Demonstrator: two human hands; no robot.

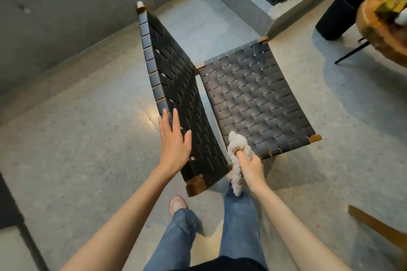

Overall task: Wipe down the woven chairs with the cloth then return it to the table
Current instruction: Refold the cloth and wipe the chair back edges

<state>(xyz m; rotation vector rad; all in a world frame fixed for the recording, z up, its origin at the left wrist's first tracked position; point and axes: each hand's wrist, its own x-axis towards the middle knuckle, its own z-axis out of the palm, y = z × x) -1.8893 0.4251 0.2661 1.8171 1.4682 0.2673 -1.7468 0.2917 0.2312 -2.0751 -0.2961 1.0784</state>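
1. The cloth (235, 169) is bunched in the right hand (251, 166), whose fingers curl round it. It hangs just over the seat (253, 99) at its near corner, placed, I judge, to start wiping.
2. The left hand (174, 138), fingers spread, meets the backrest (176, 86) edge, probably steadying it.
3. The worktop (378, 31) stands well apart at right.

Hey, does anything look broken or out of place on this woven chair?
Nothing stands out. The woven chair stands upright, its straps intact with only small gaps in the backrest weave. The right hand grips the cloth; the left hand is open beside the backrest.
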